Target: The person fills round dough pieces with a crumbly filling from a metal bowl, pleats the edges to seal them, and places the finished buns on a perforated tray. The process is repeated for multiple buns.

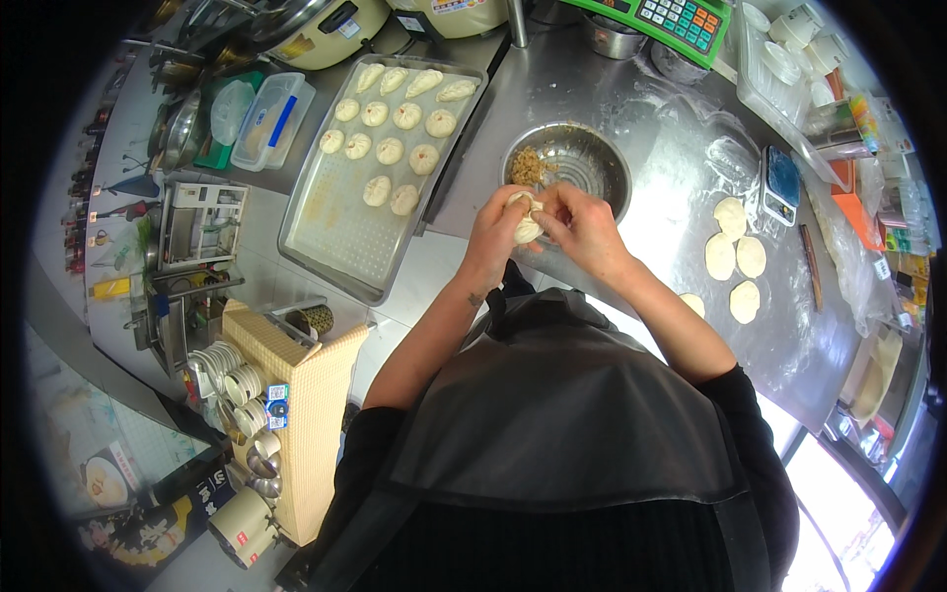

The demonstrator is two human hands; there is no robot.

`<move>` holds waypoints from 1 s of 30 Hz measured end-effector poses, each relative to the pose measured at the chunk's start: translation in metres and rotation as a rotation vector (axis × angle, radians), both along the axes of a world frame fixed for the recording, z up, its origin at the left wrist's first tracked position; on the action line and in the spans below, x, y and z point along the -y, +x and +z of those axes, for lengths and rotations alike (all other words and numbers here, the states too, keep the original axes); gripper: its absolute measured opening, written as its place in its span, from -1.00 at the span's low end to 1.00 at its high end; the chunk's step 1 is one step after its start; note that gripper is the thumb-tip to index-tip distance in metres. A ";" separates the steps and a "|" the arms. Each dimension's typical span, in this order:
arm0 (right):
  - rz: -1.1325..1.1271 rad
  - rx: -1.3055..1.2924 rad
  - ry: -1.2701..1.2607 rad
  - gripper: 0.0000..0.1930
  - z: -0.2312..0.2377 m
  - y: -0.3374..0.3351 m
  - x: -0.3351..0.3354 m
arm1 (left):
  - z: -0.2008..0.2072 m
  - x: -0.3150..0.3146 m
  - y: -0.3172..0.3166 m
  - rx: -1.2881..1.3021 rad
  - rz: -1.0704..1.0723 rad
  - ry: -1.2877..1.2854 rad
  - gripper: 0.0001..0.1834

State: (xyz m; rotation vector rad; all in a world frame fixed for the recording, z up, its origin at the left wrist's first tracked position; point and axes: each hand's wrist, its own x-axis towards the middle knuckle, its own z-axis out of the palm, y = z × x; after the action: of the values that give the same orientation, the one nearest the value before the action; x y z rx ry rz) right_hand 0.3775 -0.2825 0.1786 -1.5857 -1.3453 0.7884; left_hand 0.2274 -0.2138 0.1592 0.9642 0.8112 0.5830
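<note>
My left hand cups a small stuffed bun, its fingers wrapped round the pale dough. At the bun's upper edge, the fingers of my right hand are closed in a pinch on the dough. Both hands are above the near rim of a round steel bowl. Inside the bowl, brownish crumbly filling lies toward the left. Several flat dough rounds rest on the steel table to the right; one is partly hidden by my right forearm.
A perforated metal tray at left carries rows of shaped buns. Right of the dough rounds lie a thin rolling pin and a small scale. A green scale stands at the back. Flour dusts the steel table.
</note>
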 end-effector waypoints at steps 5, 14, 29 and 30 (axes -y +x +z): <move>0.019 -0.033 0.040 -0.87 0.003 0.000 0.000 | -0.001 -0.001 0.001 -0.017 -0.005 0.036 -0.75; 0.038 0.096 0.141 -0.88 0.001 0.003 -0.003 | 0.002 -0.014 -0.004 -0.086 -0.119 0.025 -0.68; 0.071 0.112 0.258 -0.88 0.004 0.002 -0.012 | -0.023 -0.011 0.000 0.027 0.117 -0.110 -0.29; 0.075 0.115 0.263 -0.88 0.004 0.002 -0.012 | -0.024 -0.011 0.001 -0.028 0.130 -0.066 -0.27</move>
State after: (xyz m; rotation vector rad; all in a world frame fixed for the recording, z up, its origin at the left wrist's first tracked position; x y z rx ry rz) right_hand 0.3798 -0.2702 0.1827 -1.3967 -1.5308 0.5448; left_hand 0.2282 -0.2028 0.1357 0.8649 0.9176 0.6518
